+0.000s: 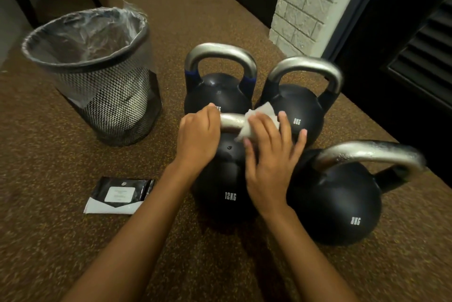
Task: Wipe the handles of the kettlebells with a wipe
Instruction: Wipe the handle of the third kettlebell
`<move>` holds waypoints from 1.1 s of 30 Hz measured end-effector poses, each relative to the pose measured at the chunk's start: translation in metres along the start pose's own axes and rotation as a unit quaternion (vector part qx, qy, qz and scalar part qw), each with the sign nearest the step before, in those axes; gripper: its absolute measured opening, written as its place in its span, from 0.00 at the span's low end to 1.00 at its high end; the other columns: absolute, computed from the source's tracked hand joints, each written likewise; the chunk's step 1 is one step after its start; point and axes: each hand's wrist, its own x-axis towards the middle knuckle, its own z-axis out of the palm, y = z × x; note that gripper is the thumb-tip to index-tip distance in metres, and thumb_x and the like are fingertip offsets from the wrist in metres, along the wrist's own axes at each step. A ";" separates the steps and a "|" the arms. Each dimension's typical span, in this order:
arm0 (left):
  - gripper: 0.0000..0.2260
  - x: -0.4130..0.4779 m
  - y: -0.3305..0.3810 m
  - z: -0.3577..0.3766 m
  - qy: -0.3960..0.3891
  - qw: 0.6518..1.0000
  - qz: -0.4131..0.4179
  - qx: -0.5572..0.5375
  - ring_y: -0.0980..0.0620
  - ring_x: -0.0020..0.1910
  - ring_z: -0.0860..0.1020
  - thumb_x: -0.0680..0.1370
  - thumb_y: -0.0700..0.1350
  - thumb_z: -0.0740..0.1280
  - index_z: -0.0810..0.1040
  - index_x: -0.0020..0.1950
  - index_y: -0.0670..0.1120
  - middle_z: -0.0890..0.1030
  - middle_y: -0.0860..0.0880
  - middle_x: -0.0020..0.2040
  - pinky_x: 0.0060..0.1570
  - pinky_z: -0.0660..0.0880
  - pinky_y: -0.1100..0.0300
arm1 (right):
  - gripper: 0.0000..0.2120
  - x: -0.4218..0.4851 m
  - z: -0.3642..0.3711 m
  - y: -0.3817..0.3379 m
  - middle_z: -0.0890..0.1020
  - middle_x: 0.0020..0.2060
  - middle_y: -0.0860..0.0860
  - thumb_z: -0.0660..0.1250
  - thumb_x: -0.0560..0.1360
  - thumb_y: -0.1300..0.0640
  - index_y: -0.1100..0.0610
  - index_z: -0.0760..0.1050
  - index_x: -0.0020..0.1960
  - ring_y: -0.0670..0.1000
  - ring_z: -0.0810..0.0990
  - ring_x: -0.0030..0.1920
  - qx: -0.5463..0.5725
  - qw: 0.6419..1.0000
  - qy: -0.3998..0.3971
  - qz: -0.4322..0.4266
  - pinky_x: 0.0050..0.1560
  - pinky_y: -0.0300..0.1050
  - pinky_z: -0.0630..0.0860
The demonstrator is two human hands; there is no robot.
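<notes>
Several black kettlebells with silver handles stand on the brown speckled floor. The nearest middle one, marked 12KG [220,186], has its handle [232,121] under both hands. My left hand [198,137] grips the handle's left end. My right hand [271,154] presses a white wipe [259,118] around the handle's right part, fingers spread over it. An 8KG kettlebell [342,208] stands to the right, another 8KG one [300,108] behind it, and a fourth kettlebell [217,91] at the back middle.
A black mesh waste bin [102,86] with a clear plastic liner stands at the left. A black-and-white wipes pack [119,195] lies on the floor near my left forearm. A white brick pillar [308,3] and dark louvred doors [420,57] rise at the right.
</notes>
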 end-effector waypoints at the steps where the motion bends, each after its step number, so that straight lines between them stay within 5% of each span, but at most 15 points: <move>1: 0.21 0.000 -0.001 0.000 0.000 1.000 0.001 0.000 0.39 0.45 0.77 0.79 0.49 0.48 0.77 0.45 0.39 0.81 0.38 0.41 0.50 0.70 0.46 | 0.19 -0.002 -0.002 0.008 0.72 0.66 0.49 0.61 0.77 0.55 0.51 0.67 0.67 0.53 0.59 0.73 -0.013 1.000 0.011 -0.017 0.74 0.54 0.41; 6: 0.18 0.000 -0.002 0.001 -0.005 1.000 -0.008 -0.007 0.41 0.43 0.77 0.82 0.45 0.50 0.77 0.44 0.40 0.80 0.40 0.40 0.50 0.70 0.48 | 0.20 0.000 -0.009 0.027 0.77 0.60 0.54 0.69 0.72 0.62 0.55 0.70 0.62 0.54 0.64 0.70 0.006 0.998 0.061 -0.011 0.74 0.53 0.47; 10: 0.20 0.001 0.001 0.000 -0.007 1.000 -0.012 -0.010 0.38 0.45 0.77 0.81 0.47 0.49 0.77 0.45 0.39 0.81 0.38 0.42 0.51 0.70 0.45 | 0.23 0.008 0.000 0.001 0.77 0.61 0.56 0.66 0.69 0.71 0.59 0.71 0.62 0.55 0.65 0.69 0.058 0.997 0.014 -0.042 0.75 0.51 0.47; 18: 0.19 -0.001 0.004 -0.002 -0.013 1.000 0.012 -0.004 0.39 0.40 0.77 0.78 0.47 0.47 0.73 0.40 0.39 0.79 0.40 0.38 0.45 0.71 0.45 | 0.22 0.018 -0.003 -0.014 0.75 0.63 0.51 0.65 0.72 0.68 0.57 0.72 0.65 0.51 0.66 0.70 0.049 0.995 -0.063 -0.064 0.75 0.50 0.47; 28: 0.18 -0.002 0.005 -0.003 -0.018 1.000 0.000 -0.011 0.42 0.41 0.76 0.81 0.44 0.49 0.75 0.44 0.39 0.78 0.41 0.38 0.51 0.69 0.48 | 0.21 -0.004 -0.013 0.012 0.72 0.66 0.54 0.61 0.75 0.64 0.60 0.68 0.67 0.53 0.64 0.71 0.162 0.982 0.006 0.099 0.75 0.50 0.50; 33: 0.21 -0.002 0.006 -0.002 -0.015 1.000 -0.006 -0.007 0.39 0.43 0.76 0.79 0.49 0.48 0.76 0.44 0.38 0.80 0.39 0.40 0.50 0.71 0.46 | 0.22 0.021 -0.015 -0.011 0.77 0.58 0.53 0.62 0.68 0.67 0.58 0.72 0.61 0.53 0.70 0.65 0.101 0.993 -0.052 0.027 0.73 0.52 0.55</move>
